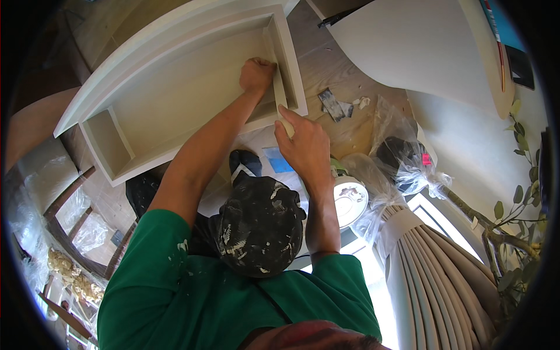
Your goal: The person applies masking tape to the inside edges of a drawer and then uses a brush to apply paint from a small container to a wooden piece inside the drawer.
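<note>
Your left hand (256, 73) is clenched in the shelf's (175, 87) inner corner, perhaps on something small; I cannot tell. Your right hand (303, 143) lies flat and released on the shelf's front edge. Rigid, bulky, freshly pale: grip edges, not faces.

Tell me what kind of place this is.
Probably a lived-in room under renovation or painting: a pale built-in shelf unit being worked by hand, chairs wrapped in plastic sheeting, a bundled curtain, and a paint-spattered cap.
</note>
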### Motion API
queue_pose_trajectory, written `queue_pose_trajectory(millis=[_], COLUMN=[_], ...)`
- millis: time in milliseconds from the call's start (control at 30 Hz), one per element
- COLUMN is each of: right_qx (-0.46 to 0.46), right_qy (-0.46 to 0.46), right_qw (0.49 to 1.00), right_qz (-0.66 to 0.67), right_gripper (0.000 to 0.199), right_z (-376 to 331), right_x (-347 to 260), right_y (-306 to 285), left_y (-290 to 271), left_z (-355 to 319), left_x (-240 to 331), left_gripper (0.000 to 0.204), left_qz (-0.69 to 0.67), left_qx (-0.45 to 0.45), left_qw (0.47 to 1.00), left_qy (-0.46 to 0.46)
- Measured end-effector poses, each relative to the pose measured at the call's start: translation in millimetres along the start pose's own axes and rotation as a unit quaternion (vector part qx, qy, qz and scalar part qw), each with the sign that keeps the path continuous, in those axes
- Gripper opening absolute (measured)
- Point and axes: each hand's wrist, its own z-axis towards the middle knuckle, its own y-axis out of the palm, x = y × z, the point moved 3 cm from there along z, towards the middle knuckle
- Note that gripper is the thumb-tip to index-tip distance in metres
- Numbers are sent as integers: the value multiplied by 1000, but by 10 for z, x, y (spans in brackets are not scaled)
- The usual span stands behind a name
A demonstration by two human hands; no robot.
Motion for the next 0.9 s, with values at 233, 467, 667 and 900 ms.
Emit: queue_pose_trajectory(millis=[233, 467, 667, 900], right_qx=[7, 2, 4, 8], right_qy=[-2, 9, 10, 3], right_qw=[1000, 1000, 1000, 1000], right_qz=[1, -4, -6, -20], right_gripper=[39, 38, 37, 39], right_z=[-5, 9, -4, -38], right_x=[27, 15, -24, 2], right_y=[3, 11, 24, 38], left_y=[11, 11, -45, -318], left_z=[13, -3, 81, -78], left_x=[14, 29, 96, 179], left_gripper=[24, 26, 50, 43], left_qz=[27, 22, 172, 287], left_qx=[25, -8, 28, 9], left_qw=[999, 1000, 985, 892], left_qy=[8, -14, 14, 348])
